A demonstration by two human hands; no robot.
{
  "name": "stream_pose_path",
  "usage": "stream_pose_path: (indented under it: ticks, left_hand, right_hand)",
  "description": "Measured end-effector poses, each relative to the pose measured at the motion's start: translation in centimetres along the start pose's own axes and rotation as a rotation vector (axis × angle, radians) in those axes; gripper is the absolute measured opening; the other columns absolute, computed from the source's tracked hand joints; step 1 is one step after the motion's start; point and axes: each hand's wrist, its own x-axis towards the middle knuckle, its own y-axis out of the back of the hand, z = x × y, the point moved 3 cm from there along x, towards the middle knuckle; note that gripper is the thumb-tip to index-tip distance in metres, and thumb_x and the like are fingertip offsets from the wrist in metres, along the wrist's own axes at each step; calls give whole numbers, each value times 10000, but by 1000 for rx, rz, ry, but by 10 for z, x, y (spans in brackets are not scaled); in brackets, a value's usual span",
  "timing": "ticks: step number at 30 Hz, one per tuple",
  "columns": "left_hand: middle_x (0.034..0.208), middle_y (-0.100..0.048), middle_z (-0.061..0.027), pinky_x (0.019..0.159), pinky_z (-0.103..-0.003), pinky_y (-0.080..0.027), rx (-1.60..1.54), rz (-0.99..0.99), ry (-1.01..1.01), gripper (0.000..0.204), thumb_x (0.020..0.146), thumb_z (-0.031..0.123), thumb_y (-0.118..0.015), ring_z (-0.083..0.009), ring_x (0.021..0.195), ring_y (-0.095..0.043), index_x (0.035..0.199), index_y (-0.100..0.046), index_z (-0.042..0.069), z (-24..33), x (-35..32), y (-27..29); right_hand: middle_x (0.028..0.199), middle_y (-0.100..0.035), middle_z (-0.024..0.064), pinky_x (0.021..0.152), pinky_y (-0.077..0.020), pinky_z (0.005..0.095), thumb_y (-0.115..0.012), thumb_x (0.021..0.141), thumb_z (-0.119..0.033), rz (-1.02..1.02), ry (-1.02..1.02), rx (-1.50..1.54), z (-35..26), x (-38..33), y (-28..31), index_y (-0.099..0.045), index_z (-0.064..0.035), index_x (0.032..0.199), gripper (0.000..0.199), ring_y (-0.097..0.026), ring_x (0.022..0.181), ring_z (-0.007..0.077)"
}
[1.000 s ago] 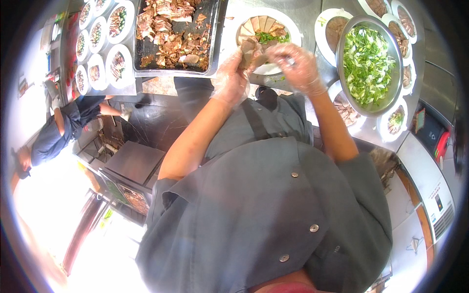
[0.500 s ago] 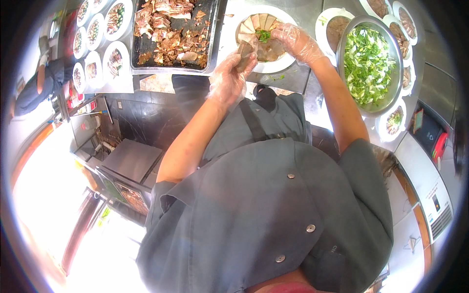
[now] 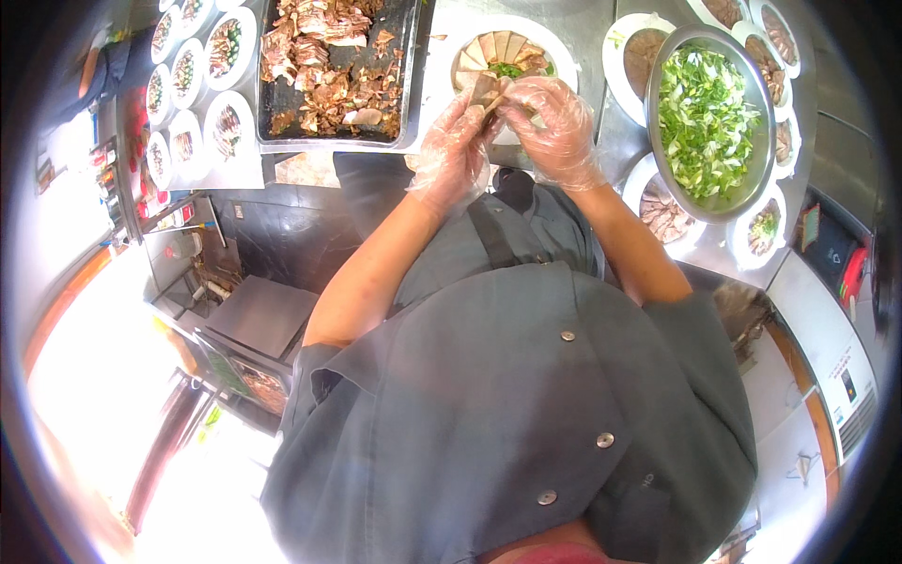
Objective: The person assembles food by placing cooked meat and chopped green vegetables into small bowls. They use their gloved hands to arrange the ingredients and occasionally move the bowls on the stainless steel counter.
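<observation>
Both my hands wear clear plastic gloves and meet over the near edge of a white plate (image 3: 512, 23). My left hand (image 3: 447, 155) grips a small stack of brown meat slices (image 3: 485, 91). Against that stack, the fingertips of my right hand (image 3: 556, 136) are pinched on the edge of a slice. On the plate, pale meat slices (image 3: 500, 45) form a fan along the far side, with chopped greens (image 3: 507, 70) in the middle. My hands hide the plate's near part.
Left of the plate lies a dark tray (image 3: 411, 85) of cooked meat pieces (image 3: 319, 56). Several filled white plates (image 3: 225, 49) stand farther left. At right, a steel bowl (image 3: 655, 122) of chopped greens (image 3: 709, 122) overlaps several meat plates (image 3: 662, 211).
My right hand has left the fanned slices on the plate and come back toward me, to the stack in my left hand. The left hand has shifted slightly.
</observation>
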Motion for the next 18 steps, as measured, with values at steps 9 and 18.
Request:
stream_pose_path:
  ticks: [9, 18]
  left_hand:
    - [1492, -649, -132, 1153, -381, -520, 40, -41, -48, 457, 1143, 128, -591, -213, 1355, -631, 1570, -504, -6, 18, -4, -19]
    - [1412, -675, -139, 1100, -428, -577, 319, 288, -90, 392, 1150, 209, -595, -240, 1254, -680, 1487, -579, 9, 25, 7, 1]
  right_hand:
    - [1120, -774, 42, 839, -626, 397, -835, 839, 1, -17, 136, 106, -11, -5, 6, -734, -105, 1056, 261, -764, 1008, 287]
    - [1160, -768, 69, 909, -590, 301, -819, 1013, -119, 132, -480, 455, 12, -14, 6, -745, -33, 1148, 177, -715, 1035, 130]
